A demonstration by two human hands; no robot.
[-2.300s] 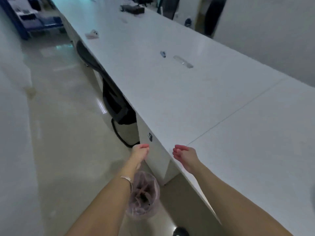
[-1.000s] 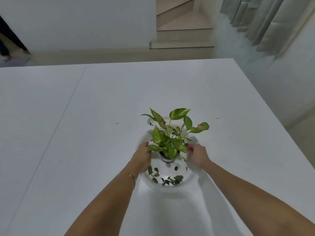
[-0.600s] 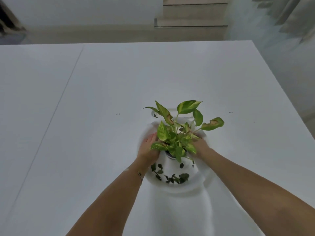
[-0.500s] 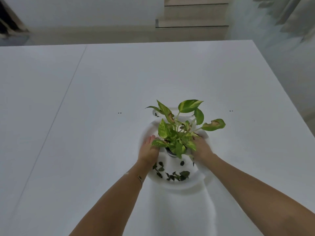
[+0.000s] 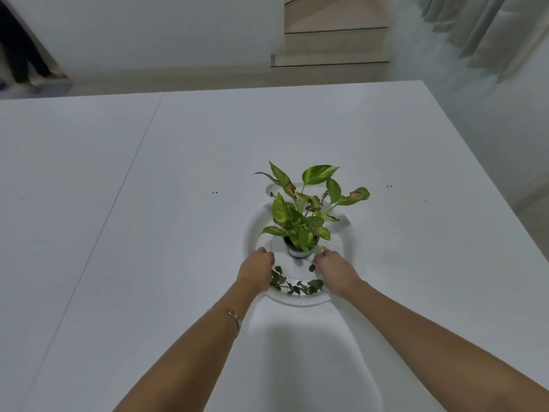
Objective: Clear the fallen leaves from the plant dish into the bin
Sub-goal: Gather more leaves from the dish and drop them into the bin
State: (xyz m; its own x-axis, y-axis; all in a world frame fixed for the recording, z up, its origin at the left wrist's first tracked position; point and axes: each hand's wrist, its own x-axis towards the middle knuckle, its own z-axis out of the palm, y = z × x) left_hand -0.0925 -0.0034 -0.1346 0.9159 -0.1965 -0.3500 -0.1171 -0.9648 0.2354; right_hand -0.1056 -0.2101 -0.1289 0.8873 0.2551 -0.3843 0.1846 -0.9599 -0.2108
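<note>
My left hand (image 5: 258, 267) and right hand (image 5: 334, 266) dropped from the plant (image 5: 303, 217) foliage to the near part of the dish (image 5: 300, 300), fingers curled by the fallen leaves (image 5: 297, 286); pot (image 5: 298, 251) now uncovered.

Just one camera here, worn on the head, wide-angle, looking forward and steeply down across the white bench (image 5: 178, 203). It sits close enough that both forearms run in from the bottom edge, with the hands (image 5: 257, 267) meeting near the middle of the frame at the dish (image 5: 252, 230). The bench's far edge crosses the upper third; wall, steps (image 5: 332, 40) and curtain (image 5: 475, 28) fill the top strip.
</note>
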